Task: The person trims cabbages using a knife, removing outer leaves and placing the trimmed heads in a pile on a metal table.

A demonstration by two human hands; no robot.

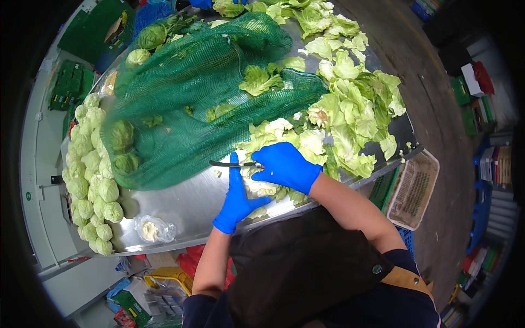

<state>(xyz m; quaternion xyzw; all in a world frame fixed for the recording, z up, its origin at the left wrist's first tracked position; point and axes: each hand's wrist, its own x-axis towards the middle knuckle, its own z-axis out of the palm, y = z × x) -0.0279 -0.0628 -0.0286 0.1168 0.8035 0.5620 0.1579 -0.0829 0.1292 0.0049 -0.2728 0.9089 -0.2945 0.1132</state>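
Observation:
My right hand [285, 165], in a blue glove, is closed round the handle of a knife [223, 163]. Its thin dark blade points left and passes across the fingers of my left hand [236, 195]. That hand, also gloved in blue, cups the left side of a pale cabbage [260, 188] near the table's front edge, thumb low and fingers reaching up. The right hand and loose leaves partly hide the cabbage. Just beyond both hands lies a large green mesh sack [191, 117], with some cabbages inside at its left end.
Trimmed cabbages [90, 167] are piled along the left of the metal table [158, 203]. Loose outer leaves [350, 117] heap up at the right. A clear plastic bag [155, 229] lies front left. Below the right edge stands a pale crate [414, 188].

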